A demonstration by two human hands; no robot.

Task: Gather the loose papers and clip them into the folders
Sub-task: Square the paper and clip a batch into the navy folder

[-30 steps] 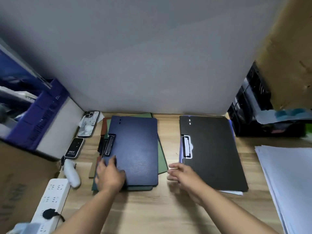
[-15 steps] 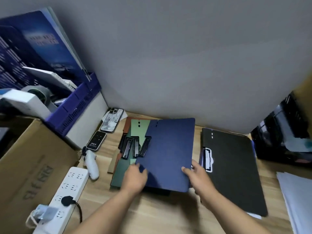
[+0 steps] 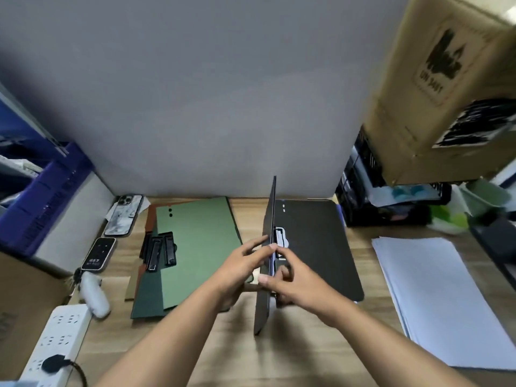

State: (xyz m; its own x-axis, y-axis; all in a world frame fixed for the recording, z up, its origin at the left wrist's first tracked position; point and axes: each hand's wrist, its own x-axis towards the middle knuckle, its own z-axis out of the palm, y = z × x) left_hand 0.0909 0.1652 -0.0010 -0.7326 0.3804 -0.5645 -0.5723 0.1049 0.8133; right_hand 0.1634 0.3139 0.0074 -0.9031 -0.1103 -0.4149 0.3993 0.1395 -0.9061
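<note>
Step in hand: opening dark folder (image 3: 266, 247), cover upright on edge at table (image 3: 307, 364) centre; left hand (image 3: 240, 270) and right hand (image 3: 290, 280) grip pinching cover; loose papers (image 3: 435, 297) at 3 o'clock; next: lay cover flat, fetch papers.

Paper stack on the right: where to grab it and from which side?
Take the paper stack at its near-left long edge, coming in from the left with the right hand. It lies flat on the desk, so a low pinch with fingers slid under the edge should suit. That edge faces bare wood, while the far end sits close to the clutter at the back.
</note>
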